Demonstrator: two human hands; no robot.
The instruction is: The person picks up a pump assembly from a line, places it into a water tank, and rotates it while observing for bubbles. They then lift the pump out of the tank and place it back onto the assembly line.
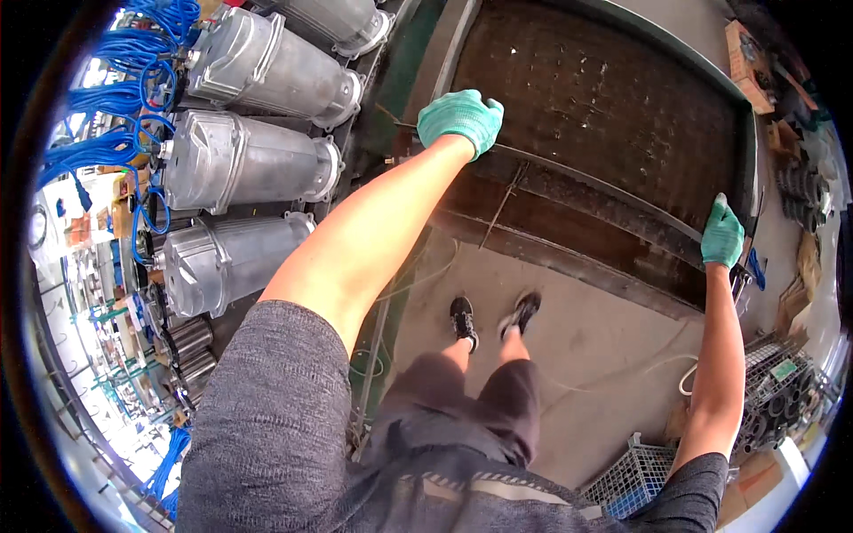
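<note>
1. Tray (551,98), dark inside with a raised metal rim, stands in front of the person, above a brown lower shelf (484,200).
2. Left hand (462,123), in a green glove, is at its near left corner, fingers curled together over the rim.
3. Right hand (723,235), gloved alike, is at its near right corner, fingers close together; whether they pinch the rim, I cannot tell.
4. Step in hand, I judge: holding the tray from both ends; any move calls for even grip and sound footing.
5. Motor housings (267,164) line its left side, limiting room there; blue cables (120,98) lie beyond them.
6. Wooden box (748,67) sits right of it.
7. Wire basket (631,480) and pale hose (695,358), on its near side, could hamper steps.
</note>
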